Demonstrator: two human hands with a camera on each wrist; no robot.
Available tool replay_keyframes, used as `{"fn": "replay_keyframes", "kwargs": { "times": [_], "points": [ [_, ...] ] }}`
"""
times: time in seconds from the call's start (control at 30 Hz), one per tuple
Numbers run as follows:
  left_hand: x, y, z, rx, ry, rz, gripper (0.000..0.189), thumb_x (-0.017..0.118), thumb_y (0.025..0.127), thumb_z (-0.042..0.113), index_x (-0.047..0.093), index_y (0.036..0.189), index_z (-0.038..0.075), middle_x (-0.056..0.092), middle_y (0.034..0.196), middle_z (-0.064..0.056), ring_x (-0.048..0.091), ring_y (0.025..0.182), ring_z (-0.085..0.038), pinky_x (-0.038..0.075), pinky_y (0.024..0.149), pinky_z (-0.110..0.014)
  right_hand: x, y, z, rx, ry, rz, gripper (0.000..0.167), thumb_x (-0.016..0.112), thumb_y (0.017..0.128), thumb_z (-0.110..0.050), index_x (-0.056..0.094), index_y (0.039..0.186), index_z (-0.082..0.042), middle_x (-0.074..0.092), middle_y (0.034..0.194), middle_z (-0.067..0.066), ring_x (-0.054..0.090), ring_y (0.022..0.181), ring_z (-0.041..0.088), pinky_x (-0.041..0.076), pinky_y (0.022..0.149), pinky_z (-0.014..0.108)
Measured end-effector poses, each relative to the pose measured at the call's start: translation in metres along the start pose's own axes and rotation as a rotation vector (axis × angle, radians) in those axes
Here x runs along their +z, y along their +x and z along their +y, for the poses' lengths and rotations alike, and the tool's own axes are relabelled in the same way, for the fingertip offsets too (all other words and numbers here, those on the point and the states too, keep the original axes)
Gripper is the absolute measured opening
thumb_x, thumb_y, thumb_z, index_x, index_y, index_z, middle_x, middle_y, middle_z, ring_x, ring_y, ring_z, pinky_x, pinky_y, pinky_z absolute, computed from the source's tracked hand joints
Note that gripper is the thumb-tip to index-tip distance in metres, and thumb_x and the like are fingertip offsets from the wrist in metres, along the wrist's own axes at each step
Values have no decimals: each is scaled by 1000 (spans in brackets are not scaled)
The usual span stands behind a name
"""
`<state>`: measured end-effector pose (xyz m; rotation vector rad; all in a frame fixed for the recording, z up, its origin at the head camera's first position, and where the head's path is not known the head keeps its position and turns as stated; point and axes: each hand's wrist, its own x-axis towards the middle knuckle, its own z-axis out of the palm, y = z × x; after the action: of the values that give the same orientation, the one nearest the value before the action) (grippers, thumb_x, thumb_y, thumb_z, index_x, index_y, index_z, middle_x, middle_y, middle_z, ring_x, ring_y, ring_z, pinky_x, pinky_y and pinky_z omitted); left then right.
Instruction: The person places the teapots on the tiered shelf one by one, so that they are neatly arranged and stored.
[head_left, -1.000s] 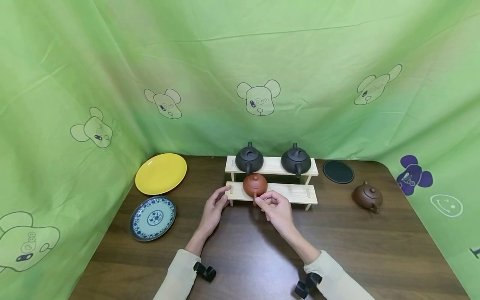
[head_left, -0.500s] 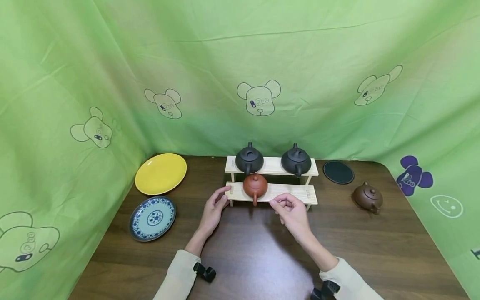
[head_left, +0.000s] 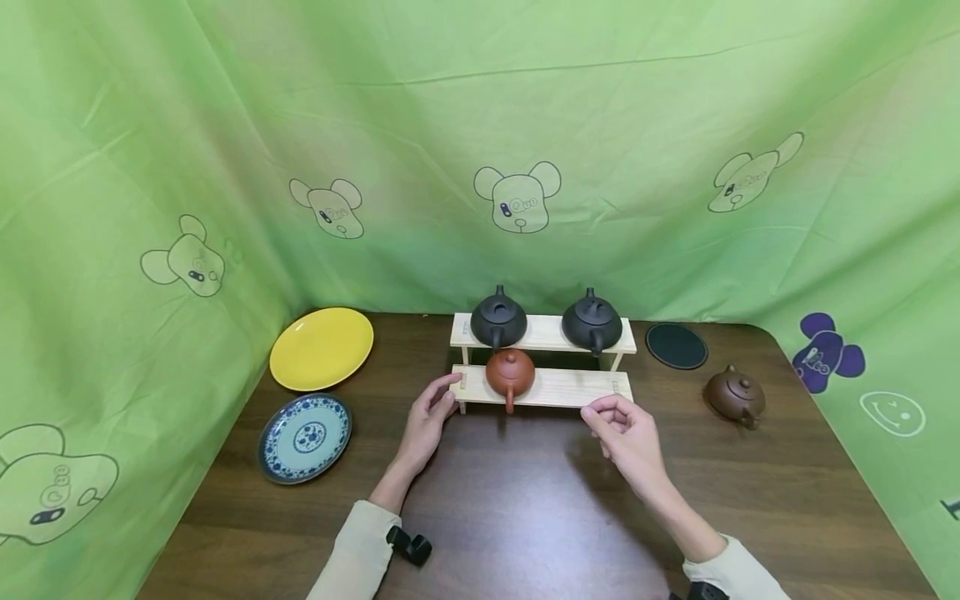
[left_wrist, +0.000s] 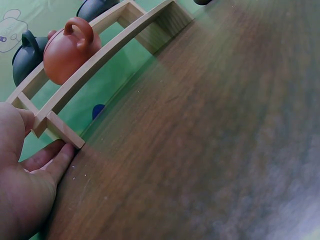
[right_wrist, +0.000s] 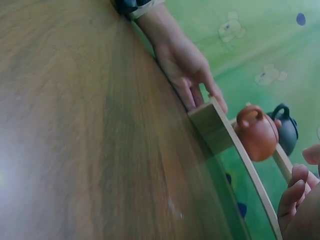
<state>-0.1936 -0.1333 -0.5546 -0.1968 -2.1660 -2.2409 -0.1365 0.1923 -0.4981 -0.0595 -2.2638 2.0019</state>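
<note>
At the left end of the two-tier wooden stand (head_left: 577, 387), my left hand (head_left: 424, 423) grips the lower tier, thumb on top and fingers against the leg (left_wrist: 65, 130). A reddish-brown teapot (head_left: 511, 374) rests on that tier, left of its middle, handle towards me. My right hand (head_left: 628, 437) is by the front edge of the lower tier near its right end, fingers loosely curled and holding nothing. On the upper tier sit two black teapots, one on the left (head_left: 498, 320) and one on the right (head_left: 592, 323).
A dark brown teapot (head_left: 736, 395) stands on the table at the right, with a dark round coaster (head_left: 677, 345) behind it. To the left lie a yellow plate (head_left: 322, 348) and a blue-patterned plate (head_left: 306, 437). Green cloth (head_left: 420, 275) encloses the back and sides.
My right hand has let go of the reddish-brown teapot's handle and moved right along the stand's front. The teapot stays put, and my left hand keeps its place.
</note>
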Motion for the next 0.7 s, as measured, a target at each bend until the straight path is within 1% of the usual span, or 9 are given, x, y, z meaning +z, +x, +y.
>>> {"fn": "replay_keyframes", "kwargs": {
  "times": [0.17,0.37,0.57,0.7],
  "points": [
    [0,0,-1,0,9,0,37,51,116,1,62,152,-1,58,161,-19,55,143,-24,52,116,-30,-15,-5,4,-6,-4,19,18,79,103,-6,70,106,10,63,70,-4,48,50,7,41,42,20],
    [1,0,1,0,0,-7,38,50,116,0,62,152,-1,57,162,-19,54,145,-27,53,117,-31,-33,-10,5,19,-22,57,17,78,104,-6,71,105,9,64,69,-2,48,49,6,41,41,20],
    [1,0,1,8,-7,-7,38,50,116,0,62,152,-3,57,161,-20,55,142,-24,53,116,-31,-53,-12,8,40,-15,108,16,78,103,-6,70,104,8,64,68,-2,48,49,6,40,40,20],
    [0,0,0,11,-5,-7,37,51,116,0,62,151,-3,58,161,-20,56,141,-21,53,115,-29,-68,-14,11,43,13,138,10,77,104,-5,71,100,2,65,68,-1,49,49,5,41,41,19]
  ]
}}
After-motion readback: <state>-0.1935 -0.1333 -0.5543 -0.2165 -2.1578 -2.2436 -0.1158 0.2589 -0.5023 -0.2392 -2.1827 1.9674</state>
